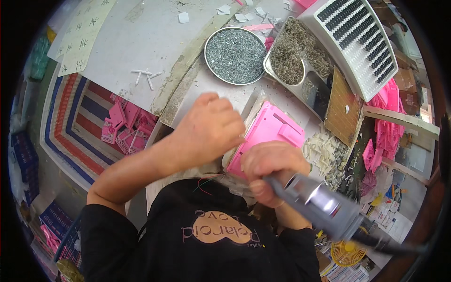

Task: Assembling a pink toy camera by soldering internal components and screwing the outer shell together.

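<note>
At 9 o'clock, see pink pcs [129, 123] heaped in striped bag [66, 124], maybe done; nr ctr, L hand [206, 126] w/ fingers curled, can't tell if holding; at 12, screws [235, 55] left in bowl [237, 83]; twd 3, pink panel [268, 126], prob. unfinished, partly under R hand [272, 164], apparently gripping grey tool [322, 204].

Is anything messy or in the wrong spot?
Maybe: white plastic pieces lie in a loose heap right of the pink panel, while the silvery bits sit neatly in a round tray. A few white sticks lie crisscrossed at upper left, and paper scraps are strewn along the top.
</note>
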A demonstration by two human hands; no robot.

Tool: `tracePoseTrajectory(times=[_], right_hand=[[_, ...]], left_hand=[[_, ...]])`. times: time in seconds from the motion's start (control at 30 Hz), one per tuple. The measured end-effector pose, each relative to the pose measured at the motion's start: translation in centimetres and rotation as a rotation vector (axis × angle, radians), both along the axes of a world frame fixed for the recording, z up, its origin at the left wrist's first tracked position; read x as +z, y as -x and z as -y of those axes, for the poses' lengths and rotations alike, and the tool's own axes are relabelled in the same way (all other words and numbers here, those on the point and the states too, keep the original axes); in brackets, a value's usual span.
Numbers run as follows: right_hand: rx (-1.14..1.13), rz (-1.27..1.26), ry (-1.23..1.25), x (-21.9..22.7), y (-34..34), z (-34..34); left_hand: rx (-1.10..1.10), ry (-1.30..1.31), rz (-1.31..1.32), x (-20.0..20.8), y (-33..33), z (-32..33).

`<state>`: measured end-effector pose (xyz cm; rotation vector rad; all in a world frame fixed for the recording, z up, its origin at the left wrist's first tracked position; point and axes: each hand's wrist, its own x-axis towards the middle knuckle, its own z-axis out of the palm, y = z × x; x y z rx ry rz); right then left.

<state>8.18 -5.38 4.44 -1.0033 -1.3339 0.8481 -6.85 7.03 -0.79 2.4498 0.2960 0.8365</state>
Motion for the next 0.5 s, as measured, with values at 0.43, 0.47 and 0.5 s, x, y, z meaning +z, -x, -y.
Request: tracePoseTrajectory(times=[0.43,0.47,0.5], right_hand=[[0.134,-0.300,-0.149,3.3,-1.0,0.5],[0.125,-0.307,-0.139,3.2,-0.9,0.6],[0.117,-0.315,-0.128,3.2,-0.8,0.8]], left_hand=[[-0.078,0.270,0.105,0.3,1.3,3.5],[-0.097,0.244,0.077,0.4,1.4,3.4],[-0.113,0.220,0.049,0.5,1.6,3.4]])
